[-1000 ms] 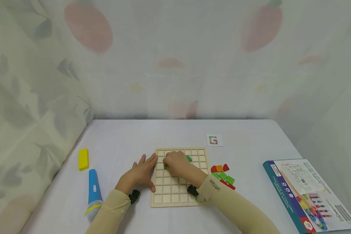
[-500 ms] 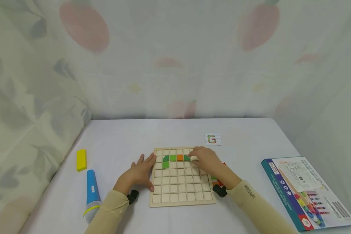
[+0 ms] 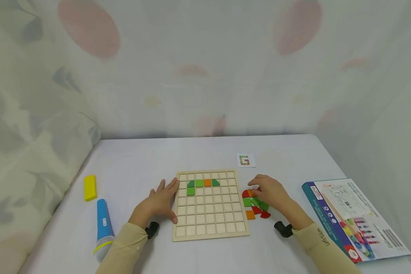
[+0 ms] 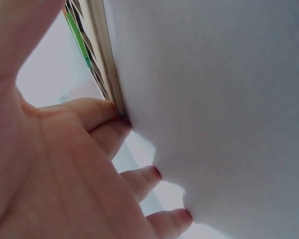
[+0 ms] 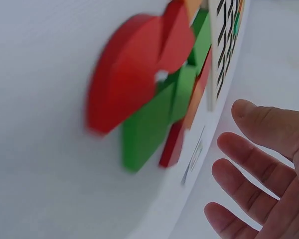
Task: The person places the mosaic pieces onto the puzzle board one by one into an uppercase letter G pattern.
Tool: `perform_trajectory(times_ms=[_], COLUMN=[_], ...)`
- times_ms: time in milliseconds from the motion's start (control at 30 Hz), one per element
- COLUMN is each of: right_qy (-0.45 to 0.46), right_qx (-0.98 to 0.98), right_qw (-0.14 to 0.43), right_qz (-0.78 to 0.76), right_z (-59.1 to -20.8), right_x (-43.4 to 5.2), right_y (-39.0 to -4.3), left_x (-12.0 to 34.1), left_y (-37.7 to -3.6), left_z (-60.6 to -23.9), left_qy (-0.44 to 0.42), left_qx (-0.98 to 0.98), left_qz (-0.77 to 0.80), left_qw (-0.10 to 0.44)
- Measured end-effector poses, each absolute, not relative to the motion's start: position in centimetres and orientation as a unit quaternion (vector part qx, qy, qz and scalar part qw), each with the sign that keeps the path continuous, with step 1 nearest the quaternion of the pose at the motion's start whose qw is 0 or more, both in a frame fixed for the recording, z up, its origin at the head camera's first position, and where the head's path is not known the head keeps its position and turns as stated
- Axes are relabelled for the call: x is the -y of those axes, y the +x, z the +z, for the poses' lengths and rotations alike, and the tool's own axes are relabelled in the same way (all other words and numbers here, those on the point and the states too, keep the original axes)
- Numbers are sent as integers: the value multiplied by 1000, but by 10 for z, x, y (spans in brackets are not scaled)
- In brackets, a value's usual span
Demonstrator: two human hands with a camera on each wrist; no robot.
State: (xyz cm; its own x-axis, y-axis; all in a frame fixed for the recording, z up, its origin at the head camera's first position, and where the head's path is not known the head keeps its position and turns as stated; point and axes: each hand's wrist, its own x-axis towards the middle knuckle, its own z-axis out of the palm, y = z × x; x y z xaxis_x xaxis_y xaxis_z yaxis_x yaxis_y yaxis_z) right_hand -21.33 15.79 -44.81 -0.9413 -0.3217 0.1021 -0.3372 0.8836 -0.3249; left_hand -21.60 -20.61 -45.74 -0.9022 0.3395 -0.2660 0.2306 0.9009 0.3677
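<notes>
A wooden grid board (image 3: 210, 220) lies on the table in the head view. In its upper rows sit a dark green rounded tile (image 3: 191, 183), a light green square (image 3: 199, 183), an orange square (image 3: 207, 182) and another green rounded tile (image 3: 215, 182), plus a green square (image 3: 190, 191) below the first. My left hand (image 3: 157, 205), fingers spread, touches the board's left edge. Loose red, green and orange tiles (image 3: 247, 202) lie right of the board. Over them hovers my right hand (image 3: 272, 192), its fingers loosely bent; the right wrist view shows nothing held.
Behind the board lies a small card (image 3: 245, 160) with a coloured G on a grid. A flat printed box (image 3: 359, 220) is at the right. On the left are a blue toy microphone (image 3: 104, 220) and a yellow block (image 3: 90, 187).
My right hand has moved off the board, rightward to the loose tiles, uncovering the tiles in the grid. My left hand stays at the board's left edge. The head view has shifted slightly.
</notes>
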Motion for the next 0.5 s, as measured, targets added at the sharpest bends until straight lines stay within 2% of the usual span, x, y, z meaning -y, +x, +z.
perform_trajectory(times_ms=[500], right_qy=[193], right_qx=[970], right_qw=[-11], right_qz=[150], right_z=[-461], right_x=[-164], right_y=[-216], left_x=[208], left_y=[-218], left_z=[-462], left_qy=[152], left_qx=[-963], left_qz=[157], left_qw=[160])
